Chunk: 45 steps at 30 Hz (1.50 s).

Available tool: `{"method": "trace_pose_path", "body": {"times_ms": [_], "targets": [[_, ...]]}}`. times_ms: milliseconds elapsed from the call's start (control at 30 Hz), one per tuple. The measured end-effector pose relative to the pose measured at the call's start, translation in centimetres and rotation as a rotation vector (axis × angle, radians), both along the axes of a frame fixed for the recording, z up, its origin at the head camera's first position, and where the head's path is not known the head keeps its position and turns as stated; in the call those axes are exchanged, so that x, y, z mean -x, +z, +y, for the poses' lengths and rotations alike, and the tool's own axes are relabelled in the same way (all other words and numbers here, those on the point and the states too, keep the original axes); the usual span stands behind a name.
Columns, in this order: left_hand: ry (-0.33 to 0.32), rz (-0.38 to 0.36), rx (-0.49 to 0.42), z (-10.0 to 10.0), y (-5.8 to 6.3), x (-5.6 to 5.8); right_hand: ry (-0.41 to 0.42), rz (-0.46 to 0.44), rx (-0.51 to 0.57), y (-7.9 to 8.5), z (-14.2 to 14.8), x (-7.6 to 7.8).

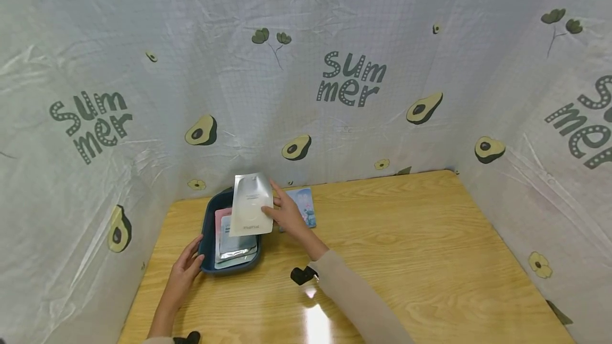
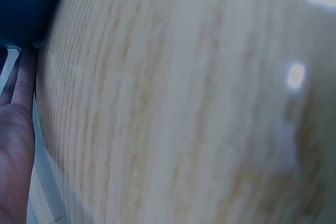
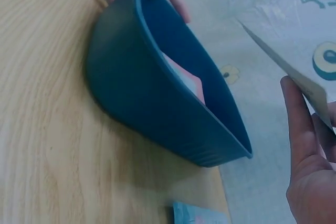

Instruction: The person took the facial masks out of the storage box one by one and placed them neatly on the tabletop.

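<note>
My right hand (image 1: 286,215) holds a whitish flat sachet (image 1: 251,206) by its right edge, thumb on the front face, over the dark blue plastic bin (image 1: 206,227). The right wrist view shows this sachet (image 3: 283,64) nearly edge-on, outside the bin's opening. My left hand (image 1: 185,264) is at the bin's left side; in the right wrist view its thumb lies over the rim and its fingers run along the outer wall. Inside the bin lie several flat packets, among them a pink packet (image 1: 218,222) and a pale blue packet (image 1: 236,243), partly covered by the raised sachet.
On the wooden table (image 1: 406,238), right of the bin and behind my right hand, lies a light blue packet (image 1: 304,206). White sheeting (image 1: 363,137) printed with avocados and lettering stands along the back and sides, close behind the bin.
</note>
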State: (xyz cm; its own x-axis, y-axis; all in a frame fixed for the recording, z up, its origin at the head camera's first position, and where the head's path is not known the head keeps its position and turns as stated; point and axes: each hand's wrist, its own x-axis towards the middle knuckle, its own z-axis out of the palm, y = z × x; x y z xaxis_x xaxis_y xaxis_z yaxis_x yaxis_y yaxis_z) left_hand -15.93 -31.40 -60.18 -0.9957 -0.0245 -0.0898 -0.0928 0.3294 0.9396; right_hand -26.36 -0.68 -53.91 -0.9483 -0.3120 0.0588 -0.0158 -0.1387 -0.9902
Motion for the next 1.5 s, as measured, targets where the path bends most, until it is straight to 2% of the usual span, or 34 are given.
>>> {"method": "trace_pose_path", "body": {"times_ms": [133,367,733,1033,1233,1500], "targets": [[0.001,-0.009,-0.014,0.0,-0.2,-0.1,0.005,-0.034,0.054,-0.2,0.8,0.0],[0.003,-0.008,-0.019,0.0,0.0,0.0,-0.023,0.009,0.053,-0.6,2.0,0.0],[-0.005,-0.007,-0.008,0.0,-0.4,0.1,-0.038,-0.009,0.067,-0.6,3.4,-0.2],[0.001,-0.009,0.000,0.0,-0.4,0.1,-0.038,-0.008,0.125,-0.6,4.2,-0.2],[0.007,-0.018,-0.001,0.2,-0.2,0.0,-0.036,-0.010,0.120,-0.8,5.3,0.1],[0.007,-0.008,-0.007,0.2,-0.4,0.0,-0.068,0.016,0.039,-1.2,7.4,0.6]]}}
